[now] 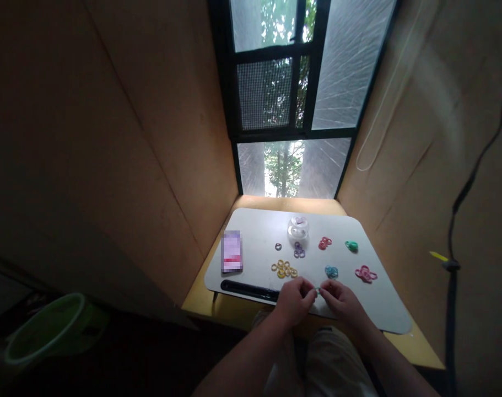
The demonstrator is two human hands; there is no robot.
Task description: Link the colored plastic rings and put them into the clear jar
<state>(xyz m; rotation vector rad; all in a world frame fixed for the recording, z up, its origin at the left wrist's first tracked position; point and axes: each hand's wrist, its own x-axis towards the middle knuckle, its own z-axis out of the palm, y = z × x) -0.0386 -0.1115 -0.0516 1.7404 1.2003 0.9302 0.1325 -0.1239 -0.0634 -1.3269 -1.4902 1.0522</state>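
Note:
Over the front edge of a white folding table (259, 226), my left hand (297, 300) and my right hand (341, 300) meet fingertip to fingertip. Both pinch a small green elastic band (317, 290) between them. Just beyond my fingers lies a blue pile of bands (331, 271). Yellow bands (284, 268) sit ahead of my left hand. Pink bands (365, 273) rest to the right, with green bands (352, 246) and red bands (325, 242) farther back. Purple bands (299, 250) lie near the middle, and one dark band (278, 246) is alone.
A clear round container (298, 229) stands at the table's back. On the left lies a phone (232, 252) with a blurred screen. A long black object (248, 290) runs along the front edge. A green bin (48, 328) is on the floor, and a dark cord (452, 264) hangs at right.

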